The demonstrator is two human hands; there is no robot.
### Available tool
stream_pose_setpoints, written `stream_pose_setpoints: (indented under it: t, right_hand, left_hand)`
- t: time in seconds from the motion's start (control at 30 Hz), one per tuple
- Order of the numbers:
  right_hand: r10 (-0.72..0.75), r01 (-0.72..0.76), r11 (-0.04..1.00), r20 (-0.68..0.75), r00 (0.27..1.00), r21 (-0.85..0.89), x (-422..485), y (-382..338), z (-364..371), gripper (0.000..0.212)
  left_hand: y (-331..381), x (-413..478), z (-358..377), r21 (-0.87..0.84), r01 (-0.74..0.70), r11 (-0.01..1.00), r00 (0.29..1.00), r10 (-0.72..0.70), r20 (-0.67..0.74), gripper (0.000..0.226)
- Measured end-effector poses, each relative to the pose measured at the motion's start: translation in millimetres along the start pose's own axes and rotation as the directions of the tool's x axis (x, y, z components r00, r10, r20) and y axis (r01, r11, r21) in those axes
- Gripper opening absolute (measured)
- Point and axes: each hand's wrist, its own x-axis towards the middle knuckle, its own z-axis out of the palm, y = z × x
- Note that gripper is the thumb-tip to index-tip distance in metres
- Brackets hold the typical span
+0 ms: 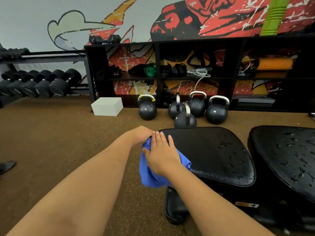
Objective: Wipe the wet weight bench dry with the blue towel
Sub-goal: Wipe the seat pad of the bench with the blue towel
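The black weight bench has a seat pad (213, 154) in the middle and a second pad (286, 159) at the right; water drops lie on both, thickest toward the right. The blue towel (150, 174) is bunched at the seat pad's left edge and hangs down over it. My right hand (162, 154) lies flat on the towel with straight fingers, pressing it to the pad. My left hand (141, 134) sits at the pad's far left corner, fingers curled round the towel's upper end.
Several black kettlebells (185, 116) stand on the brown floor just beyond the bench, next to a white box (107, 106). A black shelf unit (196, 74) and a dumbbell rack (42, 82) line the wall. A black bench foot pad (175, 206) sits below the seat.
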Motion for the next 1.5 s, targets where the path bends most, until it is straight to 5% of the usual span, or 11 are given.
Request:
stream_pose_setpoints:
  t: [0.17, 0.27, 0.33, 0.43, 0.57, 0.73, 0.93, 1.03, 1.17, 1.3, 1.5]
  right_hand:
    - [0.008, -0.009, 0.997, 0.004, 1.000, 0.072, 59, 15, -8, 0.065]
    - [0.076, -0.075, 0.995, -0.017, 0.997, 0.066, 72, 17, -9, 0.065]
    - [0.122, -0.117, 0.989, -0.053, 0.991, 0.095, 70, 15, -8, 0.065]
    - [0.186, -0.165, 0.961, -0.074, 0.980, 0.221, 59, 15, -12, 0.063]
    - [0.077, -0.079, 0.989, 0.023, 0.997, 0.122, 24, 28, -13, 0.067]
    - [0.051, -0.048, 0.994, 0.035, 0.998, -0.099, 18, 36, -10, 0.068]
    - [-0.146, 0.146, 0.989, 0.048, 0.988, 0.000, 59, 53, -9, 0.068]
    - [-0.092, 0.090, 0.995, 0.041, 0.995, 0.053, 57, 47, -14, 0.066]
    - [-0.020, 0.020, 0.992, -0.002, 1.000, 0.121, 26, 33, -11, 0.071]
    - [-0.006, 0.004, 0.996, 0.026, 1.000, 0.085, -27, 25, -2, 0.081]
    - [0.092, -0.094, 0.995, 0.054, 0.994, 0.033, -10, 11, -10, 0.092]
  left_hand:
    - [-15, 10, 0, -0.300, 0.128, 0.945, 0.992, -0.125, 0.031, 0.037]
    - [-18, 10, 10, -0.256, -0.056, 0.965, 0.946, -0.031, -0.323, 0.029]
    - [-15, -5, 14, -0.083, -0.227, 0.970, 0.819, 0.144, -0.555, 0.024]
    - [-4, -29, 26, -0.068, -0.383, 0.921, 0.722, 0.253, -0.645, 0.023]
    - [7, -35, 52, -0.031, -0.427, 0.904, 0.825, 0.375, -0.422, 0.026]
    - [6, -22, 53, 0.123, -0.438, 0.890, 0.835, 0.454, -0.312, 0.037]
    - [15, -1, 44, -0.101, -0.208, 0.973, 0.961, 0.184, -0.207, 0.056]
    - [9, -2, 42, -0.220, -0.181, 0.959, 0.976, 0.148, -0.159, 0.071]
    - [10, -18, 27, -0.367, -0.157, 0.917, 0.987, 0.133, -0.090, 0.048]
    - [10, -20, 6, -0.261, -0.090, 0.961, 0.994, 0.070, -0.084, 0.071]
    - [7, 1, 14, -0.113, -0.150, 0.982, 0.984, 0.138, -0.111, 0.041]
